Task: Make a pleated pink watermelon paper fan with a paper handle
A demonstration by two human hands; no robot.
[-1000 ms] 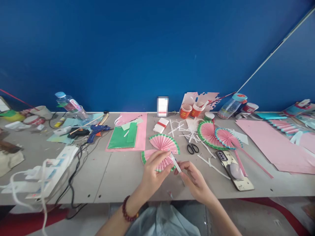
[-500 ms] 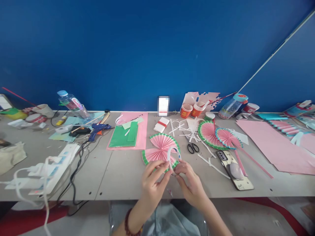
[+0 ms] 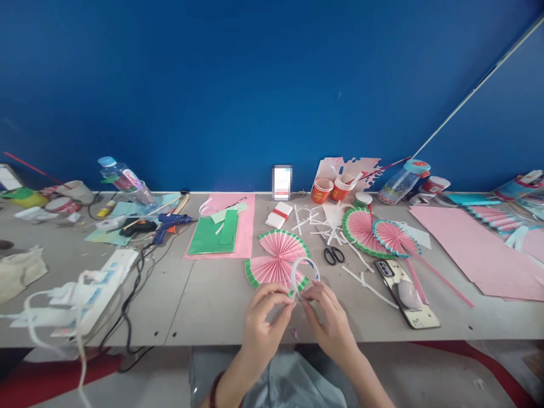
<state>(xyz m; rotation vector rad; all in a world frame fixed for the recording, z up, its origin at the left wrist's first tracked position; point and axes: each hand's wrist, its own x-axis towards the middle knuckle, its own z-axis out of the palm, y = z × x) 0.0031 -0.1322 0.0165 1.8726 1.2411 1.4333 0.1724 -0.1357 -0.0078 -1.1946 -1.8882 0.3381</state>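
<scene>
A roll of white tape [image 3: 293, 277] stands on edge between my hands, over the table's near part. My right hand [image 3: 327, 317] grips the roll by its lower right side, fingers curled. With thumb and forefinger pinched at the roll's lower left edge, my left hand [image 3: 267, 317] seems to hold the tape there; its loose end is too small to make out. Just behind lies a pleated pink paper fan [image 3: 278, 249] with a green border, partly hidden by the hands and the roll. Black-handled scissors [image 3: 334, 255] rest to the right of the fan.
Green paper sheets [image 3: 208, 238] lie on pink paper to the left, beside a blue glue gun [image 3: 172, 222] and a white power strip [image 3: 108, 283]. To the right are white paper strips [image 3: 312, 218], paper cups [image 3: 322, 191], a finished-looking round fan [image 3: 361, 226] and a phone [image 3: 393, 277].
The tape roll has tilted and shifted slightly right, its ring now facing me more fully. Both hands have lowered a little, still at the roll.
</scene>
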